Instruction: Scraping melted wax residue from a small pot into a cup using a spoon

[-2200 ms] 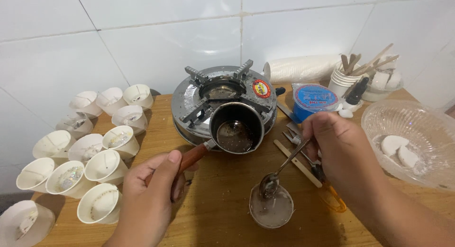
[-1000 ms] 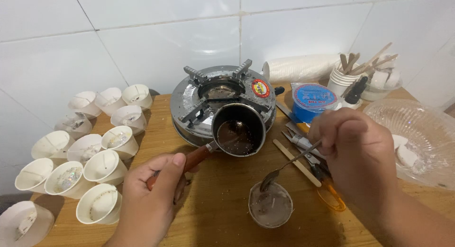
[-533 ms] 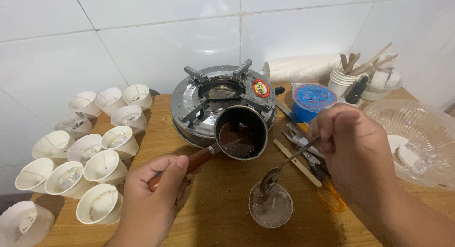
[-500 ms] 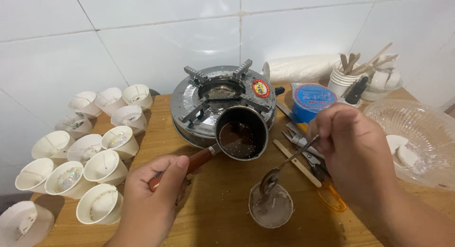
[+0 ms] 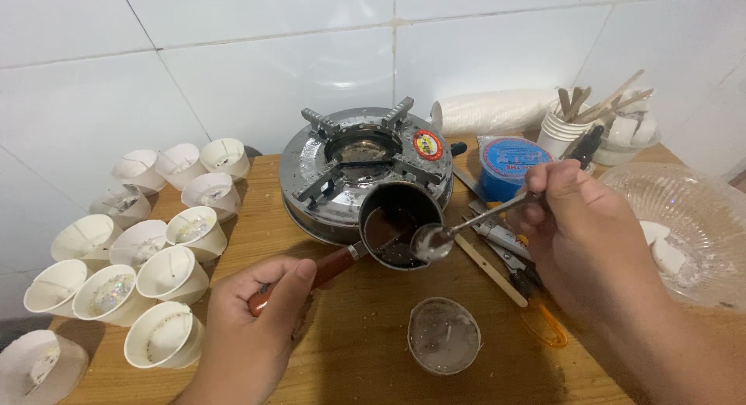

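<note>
My left hand (image 5: 252,327) grips the reddish wooden handle of a small dark metal pot (image 5: 396,222), which holds dark liquid and rests against the front of a round gas stove (image 5: 365,160). My right hand (image 5: 579,234) holds a metal spoon (image 5: 447,234) by its handle, with the bowl of the spoon at the pot's right rim. A small round clear cup (image 5: 444,335) with grey residue stands on the wooden table (image 5: 357,351) below the pot, between my hands.
Several white paper cups with wicks (image 5: 140,250) crowd the left side. A blue tape roll (image 5: 509,160), a cup of wooden sticks (image 5: 567,125), a flat stick (image 5: 489,269), scissors (image 5: 536,304) and a glass bowl (image 5: 699,219) with white chunks lie right.
The spoon has lifted out of the small clear cup and moved up to the pot's rim. My left hand has kept its hold on the pot handle.
</note>
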